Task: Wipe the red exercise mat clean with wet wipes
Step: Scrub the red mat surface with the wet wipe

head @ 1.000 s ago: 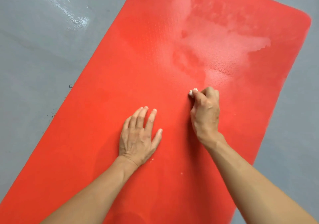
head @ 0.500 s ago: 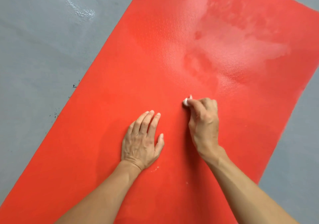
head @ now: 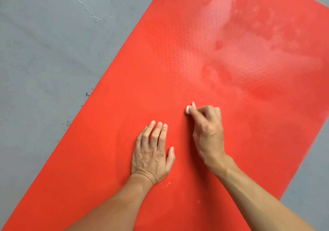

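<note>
Grey painted concrete floor (head: 44,70), shiny smear far left. Red textured rubber exercise mat (head: 124,106) runs diagonally across it, damp pale patch at its upper right. Left hand (head: 152,155) flat on mat centre, fingers straight and close together, thumb out. Right hand (head: 207,133) just beside it, fingers curled, pinching small white wadded wet wipe (head: 187,110) against the mat.

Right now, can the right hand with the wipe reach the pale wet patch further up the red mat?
Probably yes. The right hand pinches the wet wipe just below the wet patch, and only bare red mat lies between them. The left hand rests flat beside it, out of the way.
</note>
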A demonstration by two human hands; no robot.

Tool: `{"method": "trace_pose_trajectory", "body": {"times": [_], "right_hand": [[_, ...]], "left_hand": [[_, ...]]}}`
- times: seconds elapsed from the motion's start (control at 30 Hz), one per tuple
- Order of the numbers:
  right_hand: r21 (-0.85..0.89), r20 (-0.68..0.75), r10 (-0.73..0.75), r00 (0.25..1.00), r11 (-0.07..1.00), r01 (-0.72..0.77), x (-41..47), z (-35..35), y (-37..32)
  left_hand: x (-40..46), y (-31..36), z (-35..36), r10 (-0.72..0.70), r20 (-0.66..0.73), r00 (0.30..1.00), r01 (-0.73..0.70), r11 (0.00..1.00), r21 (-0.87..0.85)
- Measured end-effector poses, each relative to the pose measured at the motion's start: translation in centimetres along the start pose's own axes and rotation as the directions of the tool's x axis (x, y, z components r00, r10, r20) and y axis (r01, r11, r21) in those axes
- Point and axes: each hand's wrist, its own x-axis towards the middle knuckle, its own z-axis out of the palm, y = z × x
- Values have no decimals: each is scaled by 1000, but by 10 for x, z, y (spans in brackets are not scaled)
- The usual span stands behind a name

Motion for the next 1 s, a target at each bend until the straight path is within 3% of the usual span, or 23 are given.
{"method": "trace_pose_trajectory", "body": {"times": [0.1,0.17,0.23,0.3,0.37,0.43,0.47,0.53,0.6,0.67,0.73,0.83,0.9,1.0], "right_hand": [[112,246,-276,929,960,256,-26,-7,-5],[113,303,-389,870,921,372,-9,-13,10],[30,201,-314,928,949,315,19,-13,28],[-45,34,-120,992,992,121,47,-11,38],[-45,-35,10,999,999,-12,48,-2,30],[1,36,-34,999,999,34,29,5,15],[53,119,-128,984,991,123,15,5,8],[155,302,-356,884,933,323,-8,-2,3],[197,378,-478,793,879,435,4,-10,16],[110,294,-407,865,913,393,30,-12,34],[-3,137,-221,966,975,223,55,-14,47],[-32,40,-56,998,998,57,54,-9,37],[31,57,-84,995,996,83,32,-4,21],[137,209,-256,944,963,231,-6,-4,6]], "left_hand": [[-1,-1,1,5,7,1000,-6,1000,10],[0,-2,1,9,3,1000,-9,1000,13],[2,-1,0,14,2,1000,-14,1000,14],[2,-2,0,22,5,1000,-22,1000,20],[1,-2,-1,27,9,1000,-28,999,27],[2,-2,-1,23,13,1000,-24,999,31],[2,-2,-1,19,21,1000,-20,999,31],[1,-2,0,6,36,999,-7,999,35],[1,-2,0,-2,42,999,0,999,42],[1,-1,0,-1,35,999,0,999,38],[1,-1,0,-5,38,999,4,999,38],[2,-1,-1,-15,47,999,13,999,39],[2,0,-2,-17,51,999,15,999,33],[1,0,-2,-11,51,999,10,1000,22]]}}
